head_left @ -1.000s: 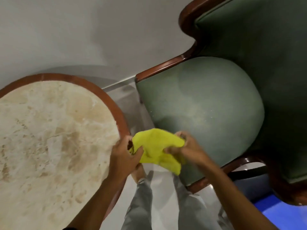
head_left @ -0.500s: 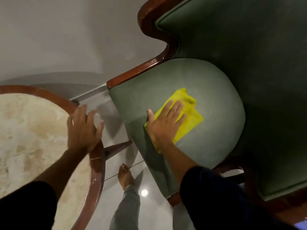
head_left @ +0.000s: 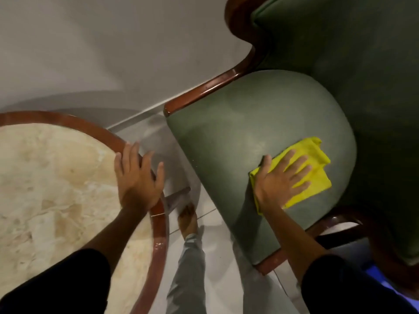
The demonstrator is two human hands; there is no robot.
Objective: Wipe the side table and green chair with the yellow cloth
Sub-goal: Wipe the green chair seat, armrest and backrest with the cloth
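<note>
The green chair [head_left: 226,132] fills the right side, its rounded seat cushion framed in dark red wood. A folded yellow cloth [head_left: 317,177] lies flat on the seat's right part. My right hand [head_left: 281,177] presses on the cloth with fingers spread. The round side table [head_left: 56,177] has a beige marble top and a red-brown wooden rim. My left hand [head_left: 138,177] rests flat on that rim at the table's right edge, fingers apart, holding nothing.
A grey wall [head_left: 113,53] runs behind the table and chair. Pale floor tiles [head_left: 222,279] show in the narrow gap between them, where my bare foot [head_left: 187,220] and grey trouser leg stand. A table leg [head_left: 176,198] pokes into the gap.
A second ago both hands held the cloth in the air. My right hand then laid it on the seat and has slid it rightward across the cushion. My left hand stays on the table rim.
</note>
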